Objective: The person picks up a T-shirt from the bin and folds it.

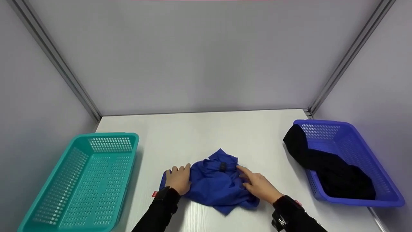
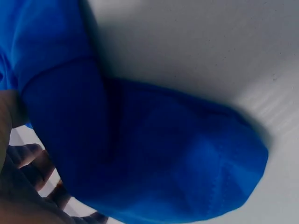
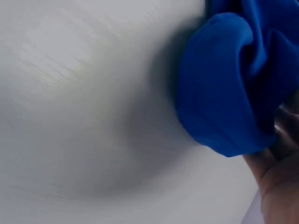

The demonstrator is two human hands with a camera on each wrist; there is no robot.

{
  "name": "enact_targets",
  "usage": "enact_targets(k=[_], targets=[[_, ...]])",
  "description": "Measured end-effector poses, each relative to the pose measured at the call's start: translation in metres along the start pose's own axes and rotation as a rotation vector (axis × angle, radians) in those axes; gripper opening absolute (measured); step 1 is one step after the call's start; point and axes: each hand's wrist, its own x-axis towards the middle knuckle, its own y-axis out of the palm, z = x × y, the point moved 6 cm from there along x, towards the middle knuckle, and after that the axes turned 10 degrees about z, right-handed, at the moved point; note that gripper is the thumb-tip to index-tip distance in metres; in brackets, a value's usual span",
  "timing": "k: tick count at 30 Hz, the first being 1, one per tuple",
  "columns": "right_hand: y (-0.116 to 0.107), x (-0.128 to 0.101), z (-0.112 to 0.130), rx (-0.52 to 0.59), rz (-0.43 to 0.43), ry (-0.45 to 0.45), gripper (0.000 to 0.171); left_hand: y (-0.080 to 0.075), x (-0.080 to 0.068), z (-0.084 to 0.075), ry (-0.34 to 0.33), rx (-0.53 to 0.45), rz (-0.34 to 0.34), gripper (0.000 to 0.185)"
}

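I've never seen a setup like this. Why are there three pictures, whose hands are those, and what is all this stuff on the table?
There is no machine here: a person works with two bare hands, wearing three cameras. The wide picture comes from a camera on the head, looking down at a white table. The two close-ups come from cameras on the wrists, so they show mostly cloth and tabletop.

In the middle lies a crumpled blue garment. The left hand rests on its left edge, and the left wrist view shows fingers beside the cloth. The right hand rests on its right side. Whether either hand actually grips the cloth is hard to tell.

At the left stands a teal basket. At the right a blue basket holds a black garment, partly draped over its rim.
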Motion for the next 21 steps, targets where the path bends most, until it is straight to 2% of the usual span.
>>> enact_targets(k=[5,8,10,12,14,16,19,21], targets=[[-0.004,0.010,0.005,-0.097,0.036,0.045,0.092,0.011,-0.001,0.009,-0.055,-0.071,0.030,0.076],[-0.004,0.019,0.010,-0.126,0.113,0.076,0.099,0.013,-0.004,0.012,-0.060,-0.093,0.040,0.078],[-0.003,0.024,0.012,-0.159,0.153,0.123,0.091,0.011,-0.006,0.011,-0.049,-0.081,0.043,0.073],[-0.003,0.028,0.014,-0.215,0.152,0.178,0.072,0.008,-0.008,0.009,-0.031,-0.065,0.034,0.062],[-0.005,0.029,0.015,-0.276,0.086,0.210,0.044,0.004,-0.009,0.007,-0.005,-0.042,-0.001,0.047],[-0.010,0.029,0.016,-0.353,-0.030,0.183,0.025,-0.001,-0.010,0.006,0.032,-0.009,-0.068,0.034],[-0.022,0.026,0.017,-0.455,-0.245,0.072,0.024,-0.015,-0.011,0.007,0.086,0.028,-0.197,0.022],[-0.032,0.024,0.017,-0.447,-0.335,-0.009,0.025,-0.028,-0.012,0.010,0.101,0.019,-0.260,0.019]])
